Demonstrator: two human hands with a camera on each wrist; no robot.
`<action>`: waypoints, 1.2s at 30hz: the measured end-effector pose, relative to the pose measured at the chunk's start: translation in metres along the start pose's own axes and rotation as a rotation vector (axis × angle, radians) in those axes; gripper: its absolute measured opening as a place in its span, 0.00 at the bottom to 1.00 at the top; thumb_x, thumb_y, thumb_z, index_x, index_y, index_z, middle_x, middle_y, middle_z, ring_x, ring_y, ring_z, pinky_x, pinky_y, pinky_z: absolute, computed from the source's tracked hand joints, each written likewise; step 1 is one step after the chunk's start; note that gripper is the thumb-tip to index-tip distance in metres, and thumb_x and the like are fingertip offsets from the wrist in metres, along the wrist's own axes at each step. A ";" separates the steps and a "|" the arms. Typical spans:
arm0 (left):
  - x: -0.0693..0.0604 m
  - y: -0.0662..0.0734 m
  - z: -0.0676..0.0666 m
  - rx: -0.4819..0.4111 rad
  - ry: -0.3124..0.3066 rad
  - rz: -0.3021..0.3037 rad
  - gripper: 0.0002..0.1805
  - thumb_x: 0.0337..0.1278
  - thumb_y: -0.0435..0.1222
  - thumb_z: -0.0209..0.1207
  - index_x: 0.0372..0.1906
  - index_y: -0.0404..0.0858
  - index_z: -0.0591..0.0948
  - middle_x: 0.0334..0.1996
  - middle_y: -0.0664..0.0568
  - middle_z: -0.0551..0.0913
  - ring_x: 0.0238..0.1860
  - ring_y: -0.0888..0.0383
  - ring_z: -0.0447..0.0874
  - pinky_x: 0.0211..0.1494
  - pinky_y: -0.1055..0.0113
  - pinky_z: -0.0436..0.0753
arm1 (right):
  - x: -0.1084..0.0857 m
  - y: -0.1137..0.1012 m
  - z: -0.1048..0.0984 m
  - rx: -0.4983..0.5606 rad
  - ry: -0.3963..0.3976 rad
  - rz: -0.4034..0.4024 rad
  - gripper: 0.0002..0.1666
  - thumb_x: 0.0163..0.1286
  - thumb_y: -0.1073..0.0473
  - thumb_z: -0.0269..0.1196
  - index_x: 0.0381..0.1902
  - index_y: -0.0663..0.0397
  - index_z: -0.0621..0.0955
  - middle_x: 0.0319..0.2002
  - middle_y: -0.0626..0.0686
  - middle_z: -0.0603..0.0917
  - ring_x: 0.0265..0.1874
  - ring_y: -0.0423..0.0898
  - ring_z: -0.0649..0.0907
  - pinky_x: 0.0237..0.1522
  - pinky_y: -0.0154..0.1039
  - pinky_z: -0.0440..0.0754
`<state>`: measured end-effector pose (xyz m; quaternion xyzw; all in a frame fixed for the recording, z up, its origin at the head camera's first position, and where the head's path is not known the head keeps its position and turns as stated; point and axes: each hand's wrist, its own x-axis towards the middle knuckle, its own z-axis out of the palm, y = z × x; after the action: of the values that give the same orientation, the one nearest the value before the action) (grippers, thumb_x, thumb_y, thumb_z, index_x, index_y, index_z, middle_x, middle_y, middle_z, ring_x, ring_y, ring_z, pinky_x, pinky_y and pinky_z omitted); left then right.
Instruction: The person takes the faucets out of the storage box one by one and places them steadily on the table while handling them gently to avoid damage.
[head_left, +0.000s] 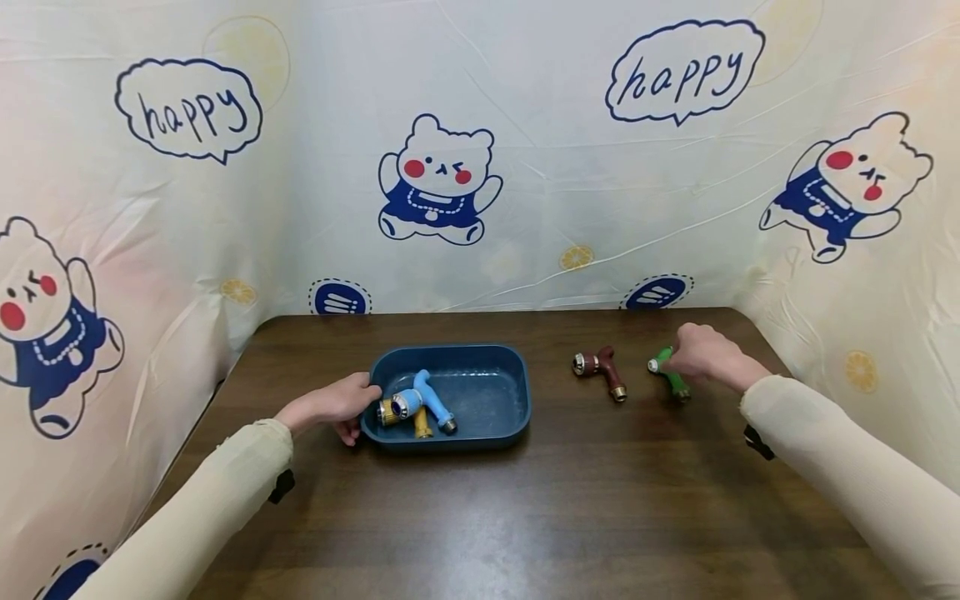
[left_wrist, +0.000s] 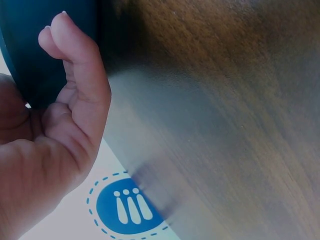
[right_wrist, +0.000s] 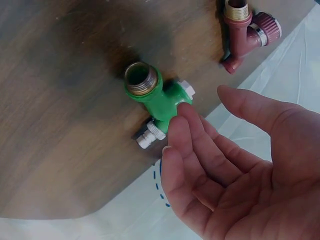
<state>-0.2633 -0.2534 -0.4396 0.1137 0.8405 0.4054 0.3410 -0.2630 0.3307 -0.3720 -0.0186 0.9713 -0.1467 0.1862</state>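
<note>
At the left end of a dark blue plastic basin [head_left: 487, 442], my left hand [head_left: 339, 402] grips the rim, thumb over the edge and fingers outside. The left wrist view shows that hand's bent fingers [left_wrist: 87, 65] against the basin wall. Inside the basin, a light blue tap [head_left: 429, 393] lies across a yellow tap [head_left: 422, 425]. My right hand [head_left: 703, 354] is over a green tap [head_left: 678, 385] on the table. In the right wrist view its fingertips touch or nearly touch the green tap [right_wrist: 162, 105], with the thumb held apart.
A maroon tap [head_left: 607, 367] with a threaded brass end lies between the basin and the green tap. The brown wooden table [head_left: 480, 517] ends at a printed cloth backdrop [head_left: 540, 208], which hangs behind and along both sides.
</note>
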 end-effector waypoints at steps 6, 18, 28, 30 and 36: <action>-0.013 0.020 0.007 0.006 0.027 -0.023 0.15 0.82 0.36 0.40 0.56 0.26 0.65 0.22 0.44 0.78 0.17 0.57 0.79 0.25 0.60 0.90 | -0.002 -0.008 0.001 -0.017 0.026 -0.021 0.26 0.70 0.49 0.68 0.14 0.50 0.75 0.14 0.46 0.74 0.16 0.43 0.73 0.18 0.34 0.63; -0.014 0.024 0.013 0.011 0.078 -0.060 0.14 0.82 0.35 0.39 0.57 0.28 0.66 0.22 0.45 0.77 0.17 0.57 0.78 0.24 0.62 0.89 | -0.004 -0.022 0.001 -0.032 0.059 -0.038 0.21 0.68 0.51 0.70 0.18 0.53 0.79 0.17 0.48 0.77 0.18 0.45 0.76 0.19 0.38 0.70; -0.014 0.025 0.013 0.017 0.077 -0.059 0.14 0.82 0.35 0.39 0.57 0.28 0.66 0.21 0.45 0.77 0.17 0.57 0.77 0.23 0.62 0.89 | -0.006 -0.030 0.000 -0.036 0.102 -0.091 0.21 0.66 0.54 0.70 0.15 0.50 0.78 0.15 0.44 0.71 0.17 0.44 0.71 0.18 0.38 0.65; -0.014 0.026 0.013 0.013 0.077 -0.056 0.13 0.82 0.35 0.39 0.57 0.28 0.66 0.21 0.45 0.77 0.17 0.57 0.77 0.23 0.62 0.89 | -0.006 -0.033 -0.001 -0.040 0.099 -0.092 0.20 0.67 0.54 0.70 0.16 0.50 0.79 0.15 0.45 0.73 0.18 0.45 0.72 0.19 0.38 0.66; -0.008 0.015 0.006 0.009 0.033 -0.017 0.15 0.82 0.36 0.39 0.56 0.26 0.65 0.22 0.44 0.78 0.17 0.56 0.79 0.25 0.60 0.90 | -0.007 -0.038 -0.002 -0.054 0.083 -0.082 0.17 0.68 0.53 0.70 0.20 0.51 0.83 0.20 0.48 0.79 0.21 0.47 0.75 0.21 0.41 0.70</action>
<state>-0.2548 -0.2440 -0.4274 0.1012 0.8487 0.4005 0.3302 -0.2581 0.2959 -0.3564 -0.0571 0.9803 -0.1284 0.1390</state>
